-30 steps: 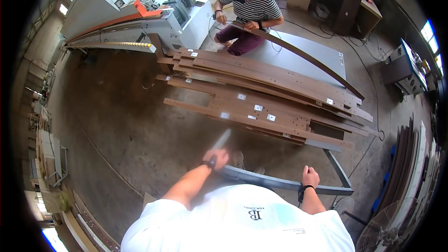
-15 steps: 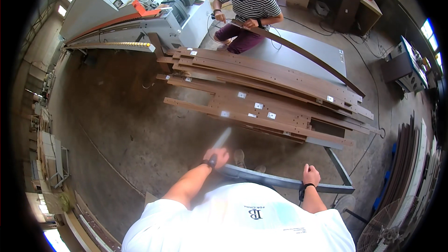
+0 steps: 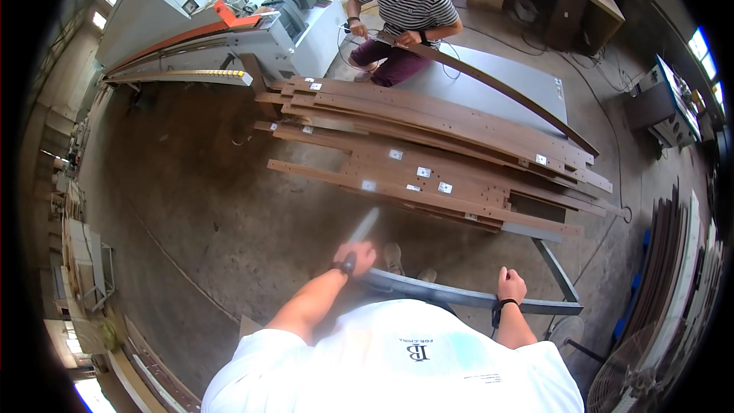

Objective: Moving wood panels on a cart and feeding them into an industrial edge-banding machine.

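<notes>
little has moved since the earlier frame; from my remote feed i note only slight drift of the view. left hand [image 3: 356, 255]: fingers curled at a straight, pale grey bar [image 3: 365, 224]; grip, cannot tell. right hand [image 3: 511, 286]: fist-like, above a blue-grey metal rail [image 3: 436, 291]; contents, cannot tell. rail: before the torso, near side of stacked brown wood-grain boards [image 3: 428, 164]. handling, my judgement: even pressure from both hands, boards kept steady. surface: stained grey concrete floor [image 3: 191, 191]. room: pale grey machine [image 3: 306, 53] with orange guard; co-worker [image 3: 420, 19] in striped top, hands on a long brown strip [image 3: 501, 83].
</notes>
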Demonstrator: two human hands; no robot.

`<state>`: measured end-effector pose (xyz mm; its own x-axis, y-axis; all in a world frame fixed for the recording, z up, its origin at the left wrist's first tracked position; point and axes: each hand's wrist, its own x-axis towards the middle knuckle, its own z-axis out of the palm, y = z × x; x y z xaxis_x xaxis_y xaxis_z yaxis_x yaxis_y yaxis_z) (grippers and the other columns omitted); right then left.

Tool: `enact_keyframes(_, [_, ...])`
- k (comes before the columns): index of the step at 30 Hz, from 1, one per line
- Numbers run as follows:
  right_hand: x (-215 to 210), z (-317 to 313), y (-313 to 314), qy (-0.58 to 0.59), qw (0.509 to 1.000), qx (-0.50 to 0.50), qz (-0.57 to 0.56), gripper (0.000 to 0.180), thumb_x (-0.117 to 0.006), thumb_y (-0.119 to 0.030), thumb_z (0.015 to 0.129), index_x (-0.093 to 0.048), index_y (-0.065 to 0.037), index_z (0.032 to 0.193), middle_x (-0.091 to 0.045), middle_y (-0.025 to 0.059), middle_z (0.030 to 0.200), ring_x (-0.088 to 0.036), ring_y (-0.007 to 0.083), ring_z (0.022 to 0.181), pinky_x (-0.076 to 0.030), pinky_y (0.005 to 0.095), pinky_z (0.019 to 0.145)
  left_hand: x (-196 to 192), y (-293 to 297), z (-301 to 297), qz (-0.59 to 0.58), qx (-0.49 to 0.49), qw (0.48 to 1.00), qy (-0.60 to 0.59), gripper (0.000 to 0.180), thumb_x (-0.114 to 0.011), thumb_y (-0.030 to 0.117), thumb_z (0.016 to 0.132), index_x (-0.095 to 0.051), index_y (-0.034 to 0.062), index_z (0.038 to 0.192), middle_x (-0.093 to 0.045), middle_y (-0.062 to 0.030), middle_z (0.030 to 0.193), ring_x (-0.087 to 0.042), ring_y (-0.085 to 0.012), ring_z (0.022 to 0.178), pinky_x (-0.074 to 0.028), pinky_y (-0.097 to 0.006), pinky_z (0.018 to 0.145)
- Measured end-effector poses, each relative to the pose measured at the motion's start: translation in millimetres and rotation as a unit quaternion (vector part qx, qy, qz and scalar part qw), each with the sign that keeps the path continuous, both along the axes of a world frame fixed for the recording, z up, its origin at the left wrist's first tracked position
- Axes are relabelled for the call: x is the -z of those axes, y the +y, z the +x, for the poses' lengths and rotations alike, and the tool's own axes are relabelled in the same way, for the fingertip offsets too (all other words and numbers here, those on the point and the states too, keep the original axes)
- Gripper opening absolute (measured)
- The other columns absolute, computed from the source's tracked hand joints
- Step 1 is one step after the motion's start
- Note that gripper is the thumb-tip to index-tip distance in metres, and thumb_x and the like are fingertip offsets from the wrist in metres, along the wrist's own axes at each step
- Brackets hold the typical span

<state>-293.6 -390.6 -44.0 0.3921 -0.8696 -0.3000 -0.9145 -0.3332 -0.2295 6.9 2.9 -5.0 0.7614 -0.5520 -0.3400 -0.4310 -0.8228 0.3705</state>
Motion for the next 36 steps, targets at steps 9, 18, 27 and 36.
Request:
enact_keyframes(9, [0.5,0.8,0.0,-0.002,1.000,0.004,0.001,0.045,-0.063,-0.052,0.100,-0.074,-0.010,0.086,-0.077,0.0169,0.089,-0.074,0.0415,0.090,-0.058,0.0515,0.082,-1.4,1.0,-1.4,-0.005,0.006,1.000,-0.005,0.034,-0.059,0.037,0.098,-0.075,0.0069,0.095,-0.077,-0.0215,0.093,-0.073,-0.0434,0.091,-0.059,-0.053,0.083])
enact_keyframes(18, [1.0,0.6,-0.8,-0.006,1.000,-0.002,0.001,0.045,-0.063,-0.051,0.101,-0.074,-0.010,0.087,-0.077,0.0165,0.090,-0.074,0.0414,0.090,-0.058,0.0515,0.082,-3.0,-0.2,-1.0,-0.002,0.007,1.000,-0.001,0.033,-0.059,0.036,0.098,-0.075,0.0073,0.096,-0.077,-0.0211,0.093,-0.073,-0.0433,0.091,-0.059,-0.054,0.082])
enact_keyframes(27, [-0.1,0.6,0.0,0.002,1.000,-0.001,-0.001,0.044,-0.063,-0.051,0.101,-0.075,-0.011,0.088,-0.078,0.0161,0.091,-0.074,0.0403,0.091,-0.058,0.0511,0.083,-3.3,-0.9,-1.6,-0.006,0.004,1.000,-0.011,0.032,-0.060,0.036,0.097,-0.075,0.0074,0.095,-0.077,-0.0207,0.093,-0.074,-0.0423,0.091,-0.059,-0.053,0.083])
enact_keyframes(36, [0.7,-0.5,0.4,-0.009,1.000,0.002,-0.001,0.044,-0.064,-0.051,0.100,-0.076,-0.011,0.088,-0.078,0.0159,0.091,-0.074,0.0403,0.090,-0.058,0.0509,0.083,0.6,1.4,-2.7,-0.011,0.002,1.000,-0.017,0.031,-0.061,0.035,0.097,-0.076,0.0077,0.095,-0.077,-0.0205,0.092,-0.074,-0.0420,0.090,-0.059,-0.053,0.083])
